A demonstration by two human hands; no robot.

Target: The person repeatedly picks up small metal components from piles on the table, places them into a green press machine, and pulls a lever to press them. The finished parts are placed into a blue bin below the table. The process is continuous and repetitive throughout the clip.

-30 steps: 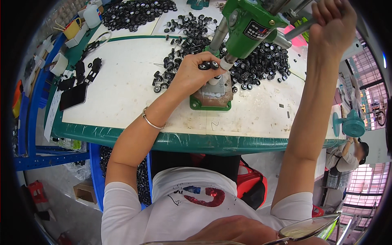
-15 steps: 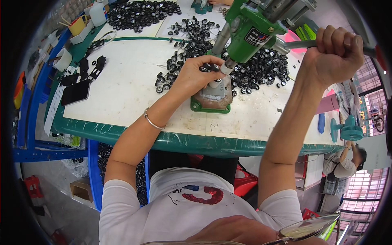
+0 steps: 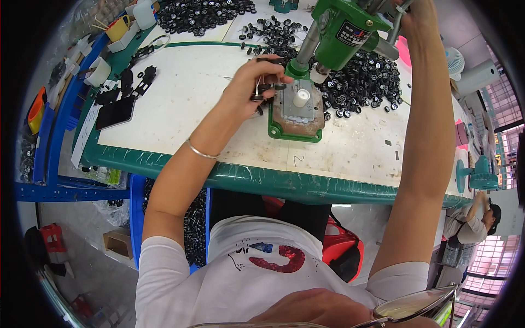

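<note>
A green hand press (image 3: pixel 330 52) stands on the worktable (image 3: pixel 180 104). My left hand (image 3: pixel 244 82), a metal bangle on its wrist, is curled around several small black toy wheels (image 3: pixel 257 97), some on thin metal axles, just left of the press base. On the base's metal plate a white peg (image 3: pixel 301 98) stands bare, below and apart from the white-tipped ram (image 3: pixel 318 75). At the top edge of the view, my right hand (image 3: pixel 420 15) is closed on the press lever (image 3: pixel 397 24); its fingers are partly cut off.
Piles of black wheels (image 3: pixel 361 82) lie behind and right of the press, with another heap (image 3: pixel 199 15) at the far left. A phone (image 3: pixel 115 113) and black parts lie at left. A blue bin (image 3: pixel 136 218) sits below the table edge. Another person (image 3: pixel 473 224) is at far right.
My right hand has swung the lever up and away, and the ram has lifted off the peg. My left hand has drawn back left from the peg, with wheels still in it.
</note>
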